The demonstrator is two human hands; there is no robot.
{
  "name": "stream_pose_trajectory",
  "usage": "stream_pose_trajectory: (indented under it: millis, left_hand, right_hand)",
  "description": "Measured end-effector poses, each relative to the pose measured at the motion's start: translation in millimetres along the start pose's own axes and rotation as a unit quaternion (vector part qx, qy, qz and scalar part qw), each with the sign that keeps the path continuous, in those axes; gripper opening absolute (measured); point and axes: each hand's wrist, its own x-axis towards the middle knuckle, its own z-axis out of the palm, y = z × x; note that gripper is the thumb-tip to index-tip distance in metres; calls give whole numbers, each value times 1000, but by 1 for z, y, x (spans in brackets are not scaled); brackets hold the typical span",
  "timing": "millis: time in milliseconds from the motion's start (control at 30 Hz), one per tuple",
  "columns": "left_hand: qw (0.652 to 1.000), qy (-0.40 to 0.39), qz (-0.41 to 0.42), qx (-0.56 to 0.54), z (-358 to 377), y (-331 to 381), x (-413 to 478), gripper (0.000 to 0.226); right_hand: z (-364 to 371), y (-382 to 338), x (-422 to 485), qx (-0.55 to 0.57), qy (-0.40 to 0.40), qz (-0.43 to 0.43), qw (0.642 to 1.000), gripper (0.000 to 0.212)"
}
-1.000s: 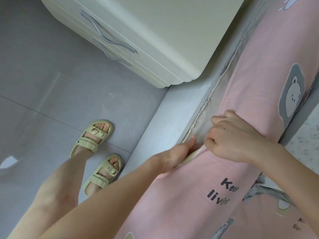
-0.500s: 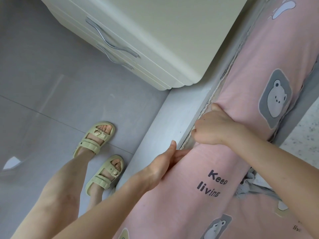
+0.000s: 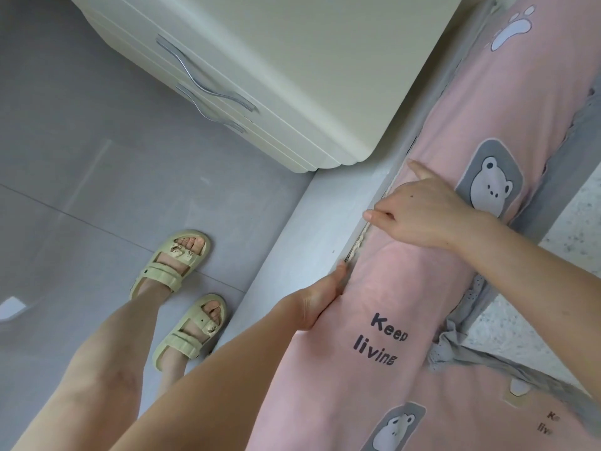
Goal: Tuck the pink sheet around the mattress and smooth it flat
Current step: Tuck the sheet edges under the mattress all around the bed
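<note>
The pink sheet point(image 3: 406, 288), printed with bears and "Keep living", covers the side of the mattress, whose cream braided edge point(image 3: 358, 246) shows in a narrow gap beside the bed frame. My right hand point(image 3: 419, 213) lies flat on the sheet with its fingers spread, the thumb pointing left over that gap and the forefinger pointing up along the edge. My left hand point(image 3: 320, 299) presses against the sheet's lower edge at the frame. Its thumb lies along the seam and its fingers are hidden behind the fabric.
The white bed frame rail point(image 3: 312, 242) runs diagonally beside the grey floor. A cream nightstand point(image 3: 292, 60) with metal drawer handles stands close to the rail. My feet in green sandals point(image 3: 175, 258) stand by the frame. Grey ruffled fabric point(image 3: 455, 346) lies at right.
My right hand has gone from a fist to a flat, spread hand and slid up along the mattress edge. More pink sheet now covers the exposed mattress side. The left hand stays low at the seam.
</note>
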Motion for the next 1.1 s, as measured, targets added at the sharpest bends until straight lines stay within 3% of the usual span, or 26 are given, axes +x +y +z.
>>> stream_pose_trajectory:
  millis: [200,300,367,467,533,700,867,1000,1100]
  left_hand:
    - [998,-4,19,-54,-12,-4,-14,86]
    - [987,37,93,-126,-16,-7,-22,80]
    - [978,81,148,-119,-14,-12,-26,69]
    - [981,79,171,-53,-7,-24,-27,60]
    - [985,77,152,-32,0,-29,-22,59]
    - [993,30,82,-78,8,-34,-12,66]
    - [996,-3,55,-77,-9,-51,-15,76]
    - [991,89,85,-47,-30,-88,-34,75]
    - [970,177,140,-89,-45,-120,-59,70]
  right_hand:
    - [16,-6,17,-46,-80,-25,995,58]
    - [21,-10,32,-69,-118,-6,991,71]
    - [22,-12,40,-69,-143,11,987,73]
    - [20,-13,51,-61,-170,19,983,76]
    - [17,-10,53,-37,-151,10,988,77]
    - [6,-12,27,106,-1,-22,994,70]
    - [23,-81,-21,111,-50,-142,982,58]
    - [39,-118,-33,104,-108,-138,979,57]
    - [47,-139,-32,45,-144,-121,981,64]
